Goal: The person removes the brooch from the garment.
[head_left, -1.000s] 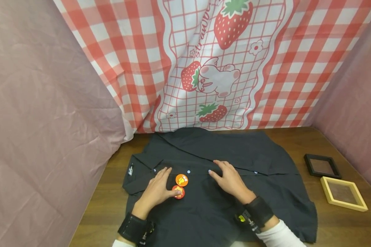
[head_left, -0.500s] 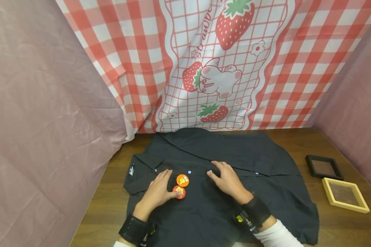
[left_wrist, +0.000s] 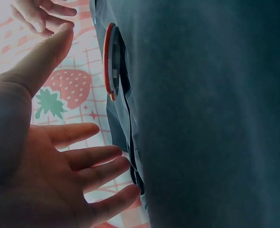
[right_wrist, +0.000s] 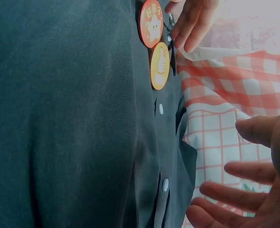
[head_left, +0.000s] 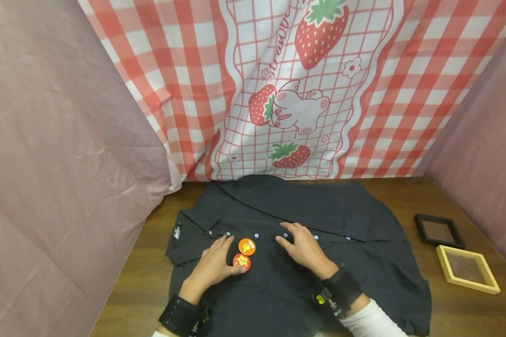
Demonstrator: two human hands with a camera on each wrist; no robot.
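Observation:
A dark button-up shirt lies flat, its collar to the left and a row of small pale buttons along its front. Two round badges rest on it, an orange one with a thumbs-up picture and, just below, a red one with a yellow figure. Beside them my left hand hovers with fingers spread, its thumb overlapping the red badge's lower edge in the head view. My right hand, fingers extended, hovers over the button row. Neither holds anything; the left wrist view shows an empty palm.
On the wooden table, a black frame and a pale yellow frame lie to the right. A red checked strawberry cloth hangs behind, and pinkish-grey drapes flank both sides.
My right hand has drifted slightly left, uncovering a button to its right. The left hand has shifted only a little, its thumb now lower on the red badge. Both badges lie as before.

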